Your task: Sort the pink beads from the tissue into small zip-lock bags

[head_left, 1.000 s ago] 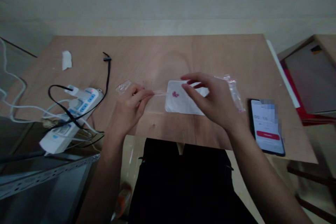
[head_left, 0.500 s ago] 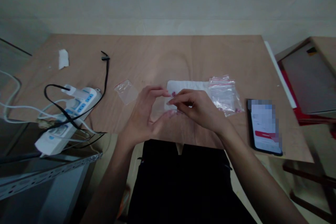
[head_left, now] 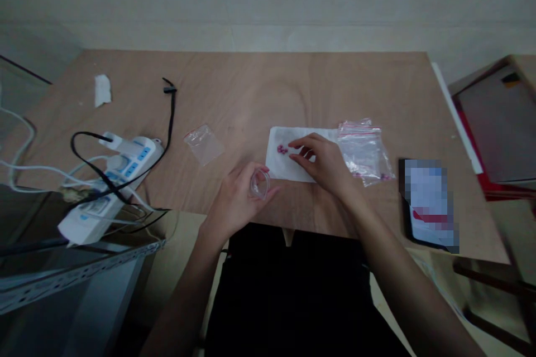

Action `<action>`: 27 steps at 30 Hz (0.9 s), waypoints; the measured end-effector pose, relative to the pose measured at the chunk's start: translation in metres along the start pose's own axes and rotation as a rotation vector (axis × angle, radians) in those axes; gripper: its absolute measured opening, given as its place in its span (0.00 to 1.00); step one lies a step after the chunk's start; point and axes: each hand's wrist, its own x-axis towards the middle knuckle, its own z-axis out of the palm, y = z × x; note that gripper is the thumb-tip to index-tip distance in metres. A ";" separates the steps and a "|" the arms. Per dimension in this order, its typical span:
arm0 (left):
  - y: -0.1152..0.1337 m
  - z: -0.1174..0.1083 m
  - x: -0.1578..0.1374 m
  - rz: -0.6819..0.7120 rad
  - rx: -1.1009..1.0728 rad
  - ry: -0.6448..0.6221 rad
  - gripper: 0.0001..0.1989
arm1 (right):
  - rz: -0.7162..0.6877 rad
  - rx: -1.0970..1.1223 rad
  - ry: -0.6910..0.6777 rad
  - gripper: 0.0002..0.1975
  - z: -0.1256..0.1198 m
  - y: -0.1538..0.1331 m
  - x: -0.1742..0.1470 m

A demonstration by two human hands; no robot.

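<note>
My left hand [head_left: 237, 196] is closed around a small clear zip bag [head_left: 260, 183]. The bag's mouth is rounded and faces up, with a bit of red at its rim. Several small dark-pink beads [head_left: 282, 149] lie in a cluster on a white sheet [head_left: 288, 170]. Just right of the beads, my right hand [head_left: 322, 162] hovers over the sheet with thumb and forefinger apart. I see nothing between its fingertips. A stack of clear zip bags [head_left: 362, 148] with red strips overlaps the sheet's right end, and some pink bits show along its lower edge.
A single flat zip bag [head_left: 204, 144] lies left of my left hand. Farther left are a white power strip [head_left: 140, 162] with tangled cables and a scrap of white paper [head_left: 103, 90]. A phone [head_left: 429, 201] rests near the table's right front edge.
My right hand has drawn back to the right and its fingers have parted, uncovering the beads. My left hand has turned, and the round bag mouth now shows in it.
</note>
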 end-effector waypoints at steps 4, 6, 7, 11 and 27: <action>-0.005 0.001 -0.004 -0.018 -0.027 -0.031 0.14 | -0.056 -0.232 -0.097 0.07 0.016 0.015 0.020; -0.006 0.001 -0.006 -0.025 -0.045 -0.039 0.14 | -0.063 -0.306 -0.103 0.07 0.023 0.016 0.024; -0.006 0.001 -0.006 -0.028 -0.050 -0.040 0.15 | -0.057 -0.324 -0.100 0.06 0.025 0.015 0.025; -0.010 -0.002 -0.006 -0.043 -0.038 -0.042 0.14 | -0.041 -0.362 -0.092 0.07 0.027 0.014 0.024; -0.008 0.001 0.000 -0.078 -0.126 0.005 0.15 | -0.054 -0.388 -0.069 0.09 0.003 -0.018 0.014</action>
